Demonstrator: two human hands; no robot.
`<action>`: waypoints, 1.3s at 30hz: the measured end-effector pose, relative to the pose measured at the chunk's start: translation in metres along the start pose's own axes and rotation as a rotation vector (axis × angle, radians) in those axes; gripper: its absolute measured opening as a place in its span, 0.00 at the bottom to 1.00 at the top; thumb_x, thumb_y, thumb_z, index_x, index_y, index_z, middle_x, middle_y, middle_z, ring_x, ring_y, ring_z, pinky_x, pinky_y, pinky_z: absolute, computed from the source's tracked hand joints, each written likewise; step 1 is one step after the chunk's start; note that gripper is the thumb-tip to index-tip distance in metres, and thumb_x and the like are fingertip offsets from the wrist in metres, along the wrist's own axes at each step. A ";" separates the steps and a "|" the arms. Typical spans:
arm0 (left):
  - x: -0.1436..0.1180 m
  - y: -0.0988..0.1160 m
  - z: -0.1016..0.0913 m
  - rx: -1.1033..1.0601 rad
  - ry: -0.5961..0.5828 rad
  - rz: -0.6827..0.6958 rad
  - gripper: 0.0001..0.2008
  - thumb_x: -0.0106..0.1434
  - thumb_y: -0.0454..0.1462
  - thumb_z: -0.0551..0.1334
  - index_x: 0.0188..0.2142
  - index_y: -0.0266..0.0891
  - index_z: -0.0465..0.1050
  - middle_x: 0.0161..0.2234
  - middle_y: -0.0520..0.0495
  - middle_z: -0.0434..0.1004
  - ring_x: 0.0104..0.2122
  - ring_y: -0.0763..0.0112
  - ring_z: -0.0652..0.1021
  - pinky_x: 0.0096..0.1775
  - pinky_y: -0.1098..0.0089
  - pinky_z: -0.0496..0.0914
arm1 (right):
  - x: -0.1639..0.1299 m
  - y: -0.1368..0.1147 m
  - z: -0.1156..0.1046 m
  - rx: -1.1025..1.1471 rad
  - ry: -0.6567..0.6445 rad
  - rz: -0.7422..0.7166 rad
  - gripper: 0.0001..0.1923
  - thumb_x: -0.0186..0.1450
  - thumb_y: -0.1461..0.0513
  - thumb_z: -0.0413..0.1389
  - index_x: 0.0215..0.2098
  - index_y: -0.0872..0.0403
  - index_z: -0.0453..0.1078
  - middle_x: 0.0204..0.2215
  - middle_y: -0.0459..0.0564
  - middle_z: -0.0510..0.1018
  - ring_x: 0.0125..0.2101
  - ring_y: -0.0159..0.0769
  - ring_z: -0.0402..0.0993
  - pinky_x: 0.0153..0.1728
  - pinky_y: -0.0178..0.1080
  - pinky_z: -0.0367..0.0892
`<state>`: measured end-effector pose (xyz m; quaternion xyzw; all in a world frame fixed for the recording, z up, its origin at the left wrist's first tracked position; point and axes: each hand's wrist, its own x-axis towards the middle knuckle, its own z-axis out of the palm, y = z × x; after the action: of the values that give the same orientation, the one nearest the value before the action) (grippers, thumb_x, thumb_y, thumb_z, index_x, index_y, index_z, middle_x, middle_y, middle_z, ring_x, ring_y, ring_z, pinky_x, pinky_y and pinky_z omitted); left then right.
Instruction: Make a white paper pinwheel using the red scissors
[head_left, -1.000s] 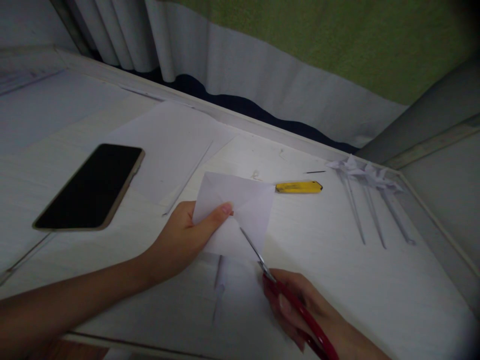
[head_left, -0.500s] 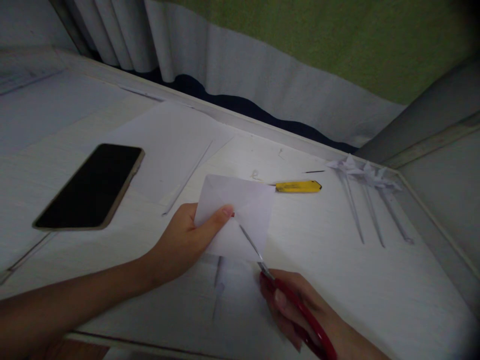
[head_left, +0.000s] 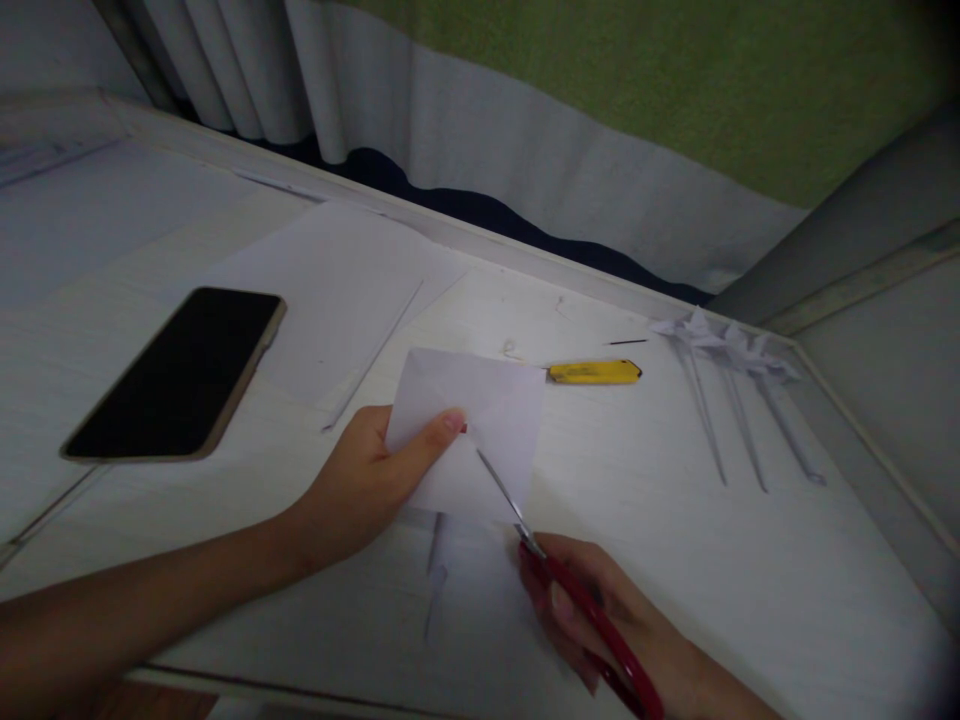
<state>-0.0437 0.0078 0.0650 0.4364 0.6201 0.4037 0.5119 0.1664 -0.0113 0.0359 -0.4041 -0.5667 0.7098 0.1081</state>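
A small white square of paper (head_left: pixel 495 400) is pinched in my left hand (head_left: pixel 379 465), with the thumb pressing on its face and the other fingers hidden behind. A tiny reddish spot shows through beside the thumb tip. Red-handled scissors (head_left: pixel 600 625) are gripped in my right hand (head_left: pixel 592 600), pointing up and to the left. One blade lies in front of the paper, its tip near the middle; the other blade is mostly out of sight, seemingly behind the sheet.
A black phone (head_left: pixel 176 375) lies at the left, beside larger white sheets (head_left: pixel 330 270). Behind the paper rest a yellow cutter (head_left: pixel 596 372) and a thin dark stick (head_left: pixel 626 342). Folded paper flowers (head_left: pixel 720 340) on paper stems sit at the right, and a curtain (head_left: pixel 525 130) hangs beyond the table edge.
Hardly anything differs. The whole view has shifted slightly; both hands, the paper and the scissors keep nearly the same places relative to each other.
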 end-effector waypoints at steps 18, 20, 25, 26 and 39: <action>-0.002 -0.004 0.001 0.094 -0.021 -0.037 0.15 0.54 0.46 0.56 0.24 0.36 0.69 0.19 0.51 0.71 0.20 0.70 0.71 0.19 0.76 0.65 | 0.000 0.001 0.001 -0.027 -0.005 0.015 0.19 0.59 0.48 0.46 0.29 0.57 0.57 0.17 0.38 0.56 0.14 0.20 0.49 0.13 0.27 0.47; -0.001 -0.003 0.001 0.092 -0.029 -0.032 0.15 0.54 0.46 0.56 0.25 0.36 0.69 0.20 0.50 0.72 0.20 0.70 0.72 0.20 0.75 0.65 | 0.000 -0.001 0.002 -0.035 -0.001 0.023 0.20 0.59 0.47 0.46 0.27 0.57 0.57 0.14 0.37 0.54 0.13 0.20 0.48 0.13 0.27 0.46; -0.002 -0.004 0.002 0.087 -0.033 -0.028 0.15 0.54 0.46 0.56 0.24 0.36 0.69 0.18 0.51 0.71 0.19 0.70 0.71 0.19 0.75 0.65 | 0.002 -0.004 0.003 0.017 -0.019 0.020 0.20 0.58 0.47 0.46 0.23 0.56 0.57 0.12 0.36 0.52 0.12 0.19 0.46 0.11 0.27 0.43; -0.002 -0.004 0.002 0.089 -0.028 -0.030 0.15 0.54 0.46 0.56 0.24 0.36 0.69 0.18 0.51 0.71 0.19 0.70 0.71 0.20 0.75 0.65 | 0.002 -0.003 0.003 0.026 -0.017 0.011 0.20 0.58 0.48 0.47 0.24 0.57 0.57 0.12 0.36 0.53 0.12 0.19 0.47 0.11 0.26 0.43; -0.002 -0.004 0.002 0.071 -0.041 -0.064 0.15 0.54 0.46 0.56 0.24 0.35 0.69 0.19 0.52 0.70 0.20 0.71 0.71 0.20 0.76 0.64 | 0.001 0.001 0.001 0.084 -0.018 0.013 0.19 0.58 0.49 0.48 0.23 0.57 0.57 0.11 0.36 0.55 0.11 0.18 0.48 0.10 0.25 0.44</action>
<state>-0.0421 0.0051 0.0617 0.4423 0.6370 0.3560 0.5214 0.1656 -0.0122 0.0345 -0.3965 -0.5346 0.7373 0.1156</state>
